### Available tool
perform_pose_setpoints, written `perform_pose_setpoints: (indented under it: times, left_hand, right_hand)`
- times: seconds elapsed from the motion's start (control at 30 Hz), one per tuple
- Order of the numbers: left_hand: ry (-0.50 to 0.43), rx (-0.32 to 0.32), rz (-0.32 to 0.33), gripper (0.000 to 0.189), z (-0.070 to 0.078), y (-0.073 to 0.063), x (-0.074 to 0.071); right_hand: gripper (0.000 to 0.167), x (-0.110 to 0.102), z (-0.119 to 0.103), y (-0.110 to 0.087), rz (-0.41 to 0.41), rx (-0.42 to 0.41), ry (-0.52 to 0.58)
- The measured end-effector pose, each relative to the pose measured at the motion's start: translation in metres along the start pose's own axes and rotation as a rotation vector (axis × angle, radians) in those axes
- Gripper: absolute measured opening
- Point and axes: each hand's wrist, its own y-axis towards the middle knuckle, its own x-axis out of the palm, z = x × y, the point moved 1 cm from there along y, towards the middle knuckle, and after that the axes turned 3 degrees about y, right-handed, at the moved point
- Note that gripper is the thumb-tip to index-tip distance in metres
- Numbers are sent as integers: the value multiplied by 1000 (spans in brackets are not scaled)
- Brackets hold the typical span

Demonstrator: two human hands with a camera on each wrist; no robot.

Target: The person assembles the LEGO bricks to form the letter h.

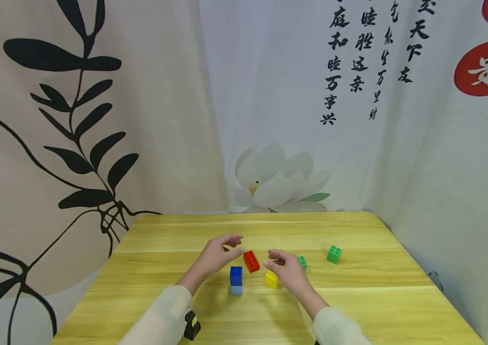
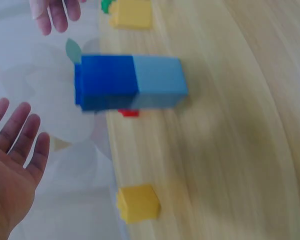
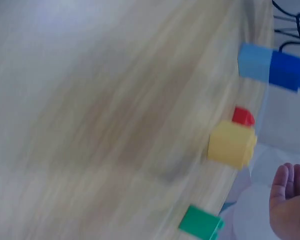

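Note:
My left hand is held above the table, fingers loosely bent and nothing in them, just left of a red brick. On the other side of that brick hovers my right hand, also holding nothing, over a yellow brick that it partly covers. In front of the left hand a dark blue brick sits on top of a light blue brick. A green brick is half hidden behind the right hand. The left wrist view shows another yellow brick, not seen in the head view.
A second green brick stands farther right on the wooden table. Behind the table's far edge hangs a printed curtain. A small black object is at the left sleeve.

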Motion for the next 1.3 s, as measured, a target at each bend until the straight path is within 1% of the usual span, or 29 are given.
perform_pose_setpoints:
  times: [0.17,0.23,0.37,0.5,0.57,0.67,0.77,0.87,1.0,1.1,1.3]
  left_hand:
    - [-10,10,9,41,20,6,13]
    - [-19,8,12,41,29,7,18]
    - [-42,14,27,42,42,8,32]
    - [-65,5,52,44,48,7,50]
    - [-71,-4,66,45,49,5,59]
    - [-91,-35,92,45,51,1,73]
    - [-104,-72,133,46,52,-4,87]
    - [-118,-110,183,46,52,-11,99]
    - [-103,-160,245,49,48,-19,115]
    - [-89,-203,281,51,43,-24,125]
    - [-77,-278,357,61,37,-35,141]
  right_hand:
    - [43,-23,2,6,109,25,-23]
    - [44,-33,3,7,137,26,-35]
    - [45,-51,8,10,173,37,-44]
    - [46,-63,16,11,186,64,-42]
    - [48,-67,20,11,185,71,-43]
    - [49,-72,26,12,186,81,-45]
    - [49,-76,31,12,184,78,-62]
    - [51,-79,35,11,184,91,-82]
    - [54,-83,42,10,173,120,-106]
    - [55,-84,47,9,155,144,-102]
    - [55,-85,59,8,113,178,-50]
